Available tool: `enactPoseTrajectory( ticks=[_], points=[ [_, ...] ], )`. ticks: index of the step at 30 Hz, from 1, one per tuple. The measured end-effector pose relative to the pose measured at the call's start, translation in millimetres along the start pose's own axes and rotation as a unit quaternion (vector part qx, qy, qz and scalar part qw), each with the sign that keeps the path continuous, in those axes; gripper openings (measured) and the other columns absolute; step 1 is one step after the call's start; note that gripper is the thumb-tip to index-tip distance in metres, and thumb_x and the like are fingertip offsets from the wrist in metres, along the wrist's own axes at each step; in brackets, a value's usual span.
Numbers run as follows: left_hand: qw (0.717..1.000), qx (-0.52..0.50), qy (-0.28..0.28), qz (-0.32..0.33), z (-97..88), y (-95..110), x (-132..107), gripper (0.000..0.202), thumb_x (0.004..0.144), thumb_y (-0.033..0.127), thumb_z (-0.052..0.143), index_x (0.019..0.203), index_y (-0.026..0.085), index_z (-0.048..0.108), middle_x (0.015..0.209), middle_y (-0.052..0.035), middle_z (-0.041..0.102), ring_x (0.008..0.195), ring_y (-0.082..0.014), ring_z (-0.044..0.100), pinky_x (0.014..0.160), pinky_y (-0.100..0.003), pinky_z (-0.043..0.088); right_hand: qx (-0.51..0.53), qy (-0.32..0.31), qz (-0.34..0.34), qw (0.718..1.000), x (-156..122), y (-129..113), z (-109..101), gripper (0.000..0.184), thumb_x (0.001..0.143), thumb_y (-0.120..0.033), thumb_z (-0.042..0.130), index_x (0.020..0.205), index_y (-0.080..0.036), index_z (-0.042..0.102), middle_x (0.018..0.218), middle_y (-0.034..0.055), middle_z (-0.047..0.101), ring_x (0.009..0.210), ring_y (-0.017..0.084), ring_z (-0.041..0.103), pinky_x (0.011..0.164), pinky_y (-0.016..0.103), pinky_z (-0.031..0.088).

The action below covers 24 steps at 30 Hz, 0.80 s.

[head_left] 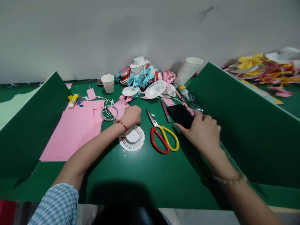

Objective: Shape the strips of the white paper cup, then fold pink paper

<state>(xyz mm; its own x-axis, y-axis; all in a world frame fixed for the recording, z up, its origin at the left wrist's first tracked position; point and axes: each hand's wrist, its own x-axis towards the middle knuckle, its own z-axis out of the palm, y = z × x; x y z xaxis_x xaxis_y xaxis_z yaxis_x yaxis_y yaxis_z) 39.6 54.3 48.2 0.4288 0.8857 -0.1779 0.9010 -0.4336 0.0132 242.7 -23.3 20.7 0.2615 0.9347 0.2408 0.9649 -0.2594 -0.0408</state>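
Observation:
My right hand (204, 129) holds a black smartphone (180, 115) by its near right end, thumb along the lower edge. The phone lies low over the table. My left hand (131, 115) is closed, knuckles up, just beyond a white paper-cup hat (131, 137) with a slit, fringed brim. Whatever its fingers may hold is hidden. Between my hands lie scissors (161, 132) with one red and one yellow handle, blades pointing away. A pink cutter knife (165, 111) rests left of the phone. Eyeglasses (196, 108) sit beyond my right fingers.
Pink paper sheets (75, 131), a glue stick (73, 101) and a grey tape ring with white cable (109, 113) are at left. A paper cup (108, 83), decorated cup hats (140, 75) and stacked cups (188, 70) stand behind. Green partitions (248, 125) flank the space.

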Motion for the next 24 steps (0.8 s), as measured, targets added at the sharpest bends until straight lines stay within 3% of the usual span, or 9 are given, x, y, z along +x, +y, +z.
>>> enactPoseTrajectory(
  ticks=[2, 4, 10, 15, 17, 19, 21, 24],
  points=[
    [1.000, 0.001, 0.008, -0.013, 1.8, 0.0, 0.6, 0.027, 0.070, 0.005, 0.053, 0.097, 0.004, 0.056, 0.092, -0.0196, 0.063, 0.091, -0.0275, 0.063, 0.070, -0.032, 0.049, 0.041, -0.083, 0.027, 0.995, 15.7, 14.4, 6.6, 0.080, 0.070, -0.054, 0.060, 0.129, -0.004, 0.037, 0.108, 0.0290, 0.054, 0.094, 0.042, 0.053, 0.068, 0.045, 0.042],
    [1.000, 0.003, 0.020, -0.021, 3.7, -2.7, 0.4, 0.037, 0.071, -0.001, 0.048, 0.107, 0.002, 0.048, 0.090, -0.0204, 0.062, 0.092, -0.0275, 0.063, 0.071, -0.032, 0.049, 0.082, -0.100, 0.017, 0.991, 24.7, 22.5, 13.9, 0.080, 0.068, -0.050, 0.062, 0.131, -0.008, 0.036, 0.115, 0.0264, 0.052, 0.101, 0.042, 0.051, 0.073, 0.045, 0.042],
    [0.999, 0.013, 0.052, -0.009, 7.5, -19.0, -1.2, 0.052, 0.073, -0.006, 0.041, 0.123, 0.006, 0.031, 0.100, -0.0197, 0.060, 0.096, -0.0256, 0.060, 0.073, -0.031, 0.048, 0.146, -0.091, 0.050, 0.984, 31.0, 26.5, 25.4, 0.080, 0.061, -0.048, 0.066, 0.127, -0.013, 0.040, 0.119, 0.0200, 0.054, 0.106, 0.042, 0.048, 0.081, 0.050, 0.041],
    [0.991, 0.035, 0.122, 0.038, 15.9, -28.1, -11.8, 0.052, 0.075, -0.005, 0.036, 0.124, 0.008, 0.032, 0.095, -0.0146, 0.060, 0.081, -0.0194, 0.061, 0.064, -0.026, 0.045, 0.142, -0.054, 0.032, 0.988, 19.7, 26.4, 25.2, 0.079, 0.067, -0.053, 0.062, 0.128, -0.009, 0.039, 0.114, 0.0242, 0.055, 0.103, 0.044, 0.049, 0.078, 0.053, 0.041],
    [0.985, 0.053, 0.157, 0.055, 14.8, -28.1, -20.0, 0.046, 0.077, -0.002, 0.036, 0.122, 0.008, 0.037, 0.089, -0.0120, 0.061, 0.078, -0.0180, 0.060, 0.062, -0.025, 0.044, 0.142, 0.004, -0.021, 0.990, 4.1, 15.2, 20.1, 0.062, 0.076, -0.049, 0.054, 0.122, -0.009, 0.046, 0.115, 0.0245, 0.054, 0.103, 0.042, 0.049, 0.079, 0.055, 0.040],
    [0.973, 0.084, 0.202, 0.070, 8.7, -27.5, -28.0, 0.040, 0.080, 0.000, 0.035, 0.117, 0.010, 0.044, 0.085, -0.0113, 0.062, 0.076, -0.0191, 0.059, 0.063, -0.028, 0.043, 0.207, 0.052, -0.144, 0.966, -17.0, -5.8, 11.4, 0.043, 0.082, -0.043, 0.050, 0.114, -0.014, 0.052, 0.114, 0.0184, 0.056, 0.104, 0.034, 0.050, 0.084, 0.049, 0.041],
    [0.957, 0.097, 0.266, 0.063, -1.2, -27.8, -34.5, 0.037, 0.084, 0.003, 0.032, 0.115, 0.012, 0.048, 0.085, -0.0115, 0.063, 0.080, -0.0213, 0.059, 0.068, -0.031, 0.044, 0.257, 0.032, -0.280, 0.924, -39.0, -33.0, 1.4, 0.040, 0.084, -0.039, 0.049, 0.116, -0.015, 0.050, 0.113, 0.0158, 0.057, 0.106, 0.028, 0.050, 0.088, 0.043, 0.041],
    [0.941, 0.053, 0.333, 0.031, -18.1, -31.9, -42.4, 0.036, 0.084, 0.004, 0.032, 0.112, 0.014, 0.052, 0.083, -0.0102, 0.065, 0.081, -0.0210, 0.060, 0.070, -0.031, 0.044, 0.208, 0.009, -0.400, 0.893, -61.3, -72.4, -7.4, 0.046, 0.084, -0.037, 0.050, 0.126, -0.020, 0.045, 0.131, 0.0146, 0.046, 0.117, 0.029, 0.042, 0.093, 0.044, 0.037]
  ],
)
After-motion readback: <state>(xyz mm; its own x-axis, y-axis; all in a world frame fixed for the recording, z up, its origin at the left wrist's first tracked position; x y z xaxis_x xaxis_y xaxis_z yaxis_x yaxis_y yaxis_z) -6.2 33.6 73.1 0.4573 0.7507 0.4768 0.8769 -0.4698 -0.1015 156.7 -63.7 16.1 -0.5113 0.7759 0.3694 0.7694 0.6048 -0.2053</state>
